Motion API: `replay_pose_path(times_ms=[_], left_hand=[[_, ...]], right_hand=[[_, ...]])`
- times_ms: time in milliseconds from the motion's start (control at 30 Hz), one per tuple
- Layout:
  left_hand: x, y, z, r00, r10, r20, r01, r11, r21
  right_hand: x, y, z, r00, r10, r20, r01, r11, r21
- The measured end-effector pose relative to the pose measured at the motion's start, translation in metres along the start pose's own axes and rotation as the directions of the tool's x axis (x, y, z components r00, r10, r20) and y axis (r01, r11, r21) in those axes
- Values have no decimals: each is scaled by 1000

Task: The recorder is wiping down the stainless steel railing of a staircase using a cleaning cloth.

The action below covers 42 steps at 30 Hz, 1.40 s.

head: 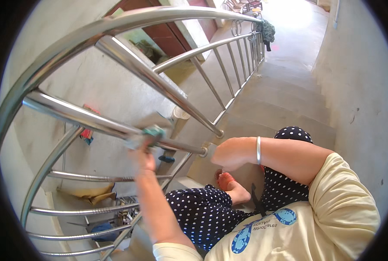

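A blurred green and greyish cloth (pixel 153 133) is pressed around a thick stainless-steel railing post (pixel 92 119). Gripping that cloth is my left hand (pixel 144 156), also blurred. My right hand (pixel 228 153) is bent downward in front of my knees, near the round base flange (pixel 204 151) of the same post. Its fingers are mostly hidden, and I cannot tell whether they hold anything. A metal bangle (pixel 258 150) circles the right wrist. Beside the first post, a second thick steel post (pixel 161 81) slants up to the curved handrail (pixel 167 14).
Concrete stairs (pixel 288 88) descend ahead, between the railing and a plain wall (pixel 357 81). Dark green cloth (pixel 266 31) hangs at the railing's far end. Thin curved bars (pixel 96 211) run at lower left. My foot wears a red sandal (pixel 226 180). A pale bucket (pixel 181 112) stands below.
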<state>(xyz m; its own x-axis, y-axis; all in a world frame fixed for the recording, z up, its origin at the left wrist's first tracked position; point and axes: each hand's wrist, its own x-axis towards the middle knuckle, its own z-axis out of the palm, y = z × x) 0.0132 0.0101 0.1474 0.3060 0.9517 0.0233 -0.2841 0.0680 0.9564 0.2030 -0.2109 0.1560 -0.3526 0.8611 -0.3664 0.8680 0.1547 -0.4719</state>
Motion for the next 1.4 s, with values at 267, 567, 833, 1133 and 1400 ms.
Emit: replay_pose_path(times_ms=[267, 567, 833, 1133, 1400], left_hand=[[9, 85, 59, 916, 382, -124, -370, 923, 110], [-23, -96, 11, 991, -101, -84, 122, 945, 304], [-25, -72, 10, 947, -314, 69, 247, 847, 471], [-12, 115, 83, 945, 324, -42, -317, 942, 113], [-29, -64, 56, 933, 135, -333, 5, 921, 389]], right_hand=[[-2, -9, -4, 997, -34, 64, 36, 999, -26], [-2, -12, 5, 998, -42, 46, 42, 999, -13], [7, 0, 3, 997, 18, 78, -15, 999, -41], [-5, -2, -3, 993, -5, 120, 10, 999, -36], [2, -5, 7, 999, -25, 26, 26, 999, -20]])
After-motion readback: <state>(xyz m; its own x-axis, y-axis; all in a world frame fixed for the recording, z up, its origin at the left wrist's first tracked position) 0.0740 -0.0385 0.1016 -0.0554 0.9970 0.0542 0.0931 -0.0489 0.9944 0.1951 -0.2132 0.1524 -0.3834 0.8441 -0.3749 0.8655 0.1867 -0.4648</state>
